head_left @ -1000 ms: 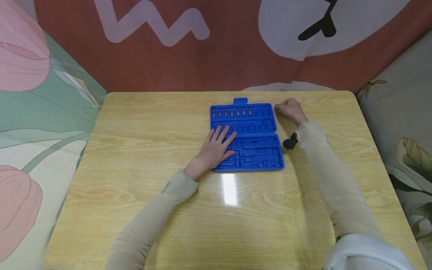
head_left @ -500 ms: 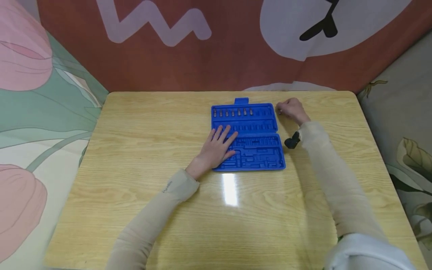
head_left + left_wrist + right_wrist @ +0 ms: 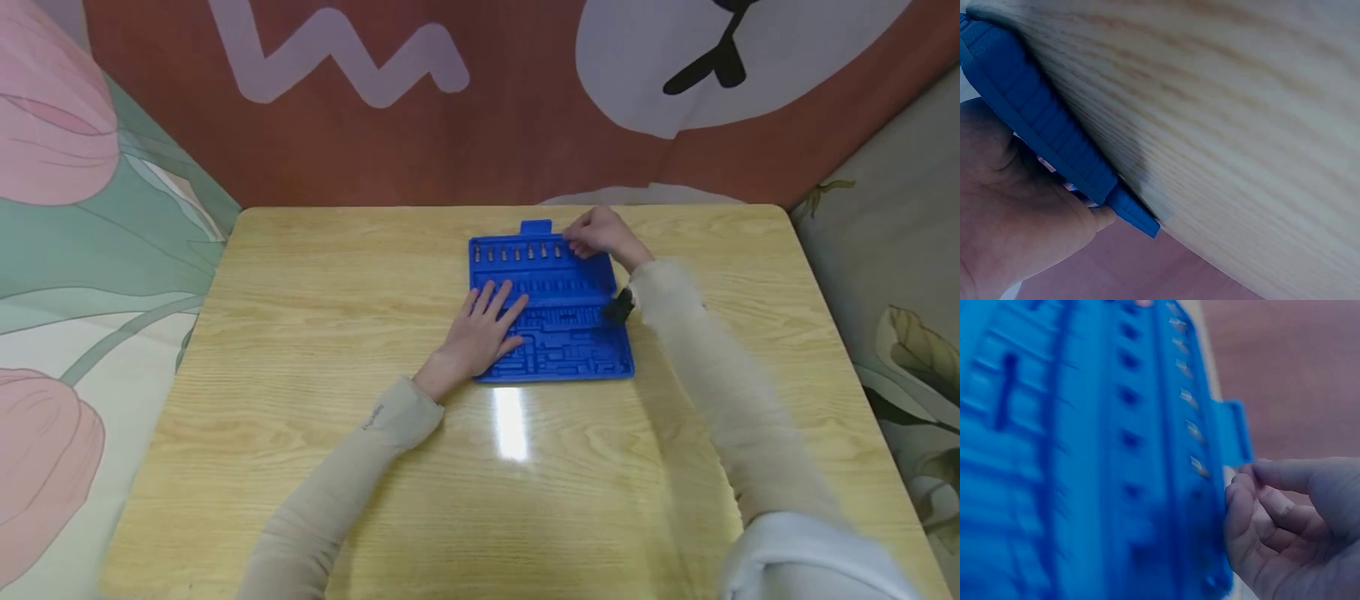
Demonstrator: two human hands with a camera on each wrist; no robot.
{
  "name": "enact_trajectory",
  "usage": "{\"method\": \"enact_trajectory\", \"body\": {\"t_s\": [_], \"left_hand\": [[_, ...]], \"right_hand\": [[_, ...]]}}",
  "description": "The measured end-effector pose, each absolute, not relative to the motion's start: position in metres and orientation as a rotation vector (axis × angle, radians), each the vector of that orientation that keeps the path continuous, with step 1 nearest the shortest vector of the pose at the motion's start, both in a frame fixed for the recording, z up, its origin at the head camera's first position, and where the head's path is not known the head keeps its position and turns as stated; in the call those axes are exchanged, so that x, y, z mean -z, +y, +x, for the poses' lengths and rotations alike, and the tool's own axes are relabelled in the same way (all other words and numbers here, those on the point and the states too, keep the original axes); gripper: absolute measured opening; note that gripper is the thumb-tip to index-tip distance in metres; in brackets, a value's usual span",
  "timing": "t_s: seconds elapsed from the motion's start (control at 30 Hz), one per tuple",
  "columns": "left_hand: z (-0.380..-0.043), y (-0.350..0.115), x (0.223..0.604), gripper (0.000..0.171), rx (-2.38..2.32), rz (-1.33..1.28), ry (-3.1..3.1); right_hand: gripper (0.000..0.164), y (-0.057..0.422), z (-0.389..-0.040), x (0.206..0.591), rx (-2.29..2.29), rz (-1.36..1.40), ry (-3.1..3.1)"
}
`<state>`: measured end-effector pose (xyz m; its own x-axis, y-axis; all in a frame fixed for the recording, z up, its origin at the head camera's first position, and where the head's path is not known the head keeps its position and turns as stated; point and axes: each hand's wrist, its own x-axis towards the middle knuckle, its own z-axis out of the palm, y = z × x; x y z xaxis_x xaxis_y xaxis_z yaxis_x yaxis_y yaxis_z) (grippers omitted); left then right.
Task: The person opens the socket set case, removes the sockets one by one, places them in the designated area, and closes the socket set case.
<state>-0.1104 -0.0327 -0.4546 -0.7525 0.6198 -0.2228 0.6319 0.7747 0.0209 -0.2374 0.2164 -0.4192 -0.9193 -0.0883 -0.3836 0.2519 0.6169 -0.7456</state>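
A blue plastic bit case (image 3: 555,350) lies unfolded on the table, with a row of several small metal bits (image 3: 517,253) in the slots of its far half. My left hand (image 3: 474,333) rests on the case's left side with fingers straight and spread. In the left wrist view its palm lies against the case edge (image 3: 1054,131). My right hand (image 3: 603,233) is over the case's far right corner, just right of the last bit. Its thumb and curled fingers meet at the tips (image 3: 1249,472) in the right wrist view; I cannot tell what is between them.
A blue latch tab (image 3: 536,227) sticks out from the case's far edge. The wooden table (image 3: 337,292) ends at a reddish printed backdrop (image 3: 375,158). A dark wrist-worn device (image 3: 618,307) hangs under the right sleeve, over the case's right edge.
My right hand has moved left from the table beside the case to over its far right corner. My left hand and the bits in their slots stay as they were.
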Motion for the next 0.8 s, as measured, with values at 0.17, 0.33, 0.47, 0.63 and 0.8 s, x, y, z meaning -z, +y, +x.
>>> {"method": "enact_trajectory", "body": {"t_s": [0.17,0.33,0.47,0.63,0.8], "left_hand": [[-0.109,-0.033,0.459,0.066,0.037,1.035,2.794],[-0.109,-0.036,0.458,0.066,0.047,1.035,2.827],[-0.109,-0.035,0.456,0.066,0.046,1.027,2.819],[-0.111,-0.035,0.458,0.066,0.065,1.035,2.816],[-0.109,-0.038,0.459,0.066,0.095,1.018,2.797]], "right_hand": [[0.03,0.203,-0.234,0.435,1.198,0.169,2.5],[0.029,0.197,-0.231,0.436,1.17,0.17,2.539],[0.029,0.194,-0.229,0.433,1.128,0.19,2.576],[0.033,0.193,-0.228,0.435,1.123,0.174,2.614],[0.036,0.186,-0.227,0.439,1.118,0.188,2.608]]}}
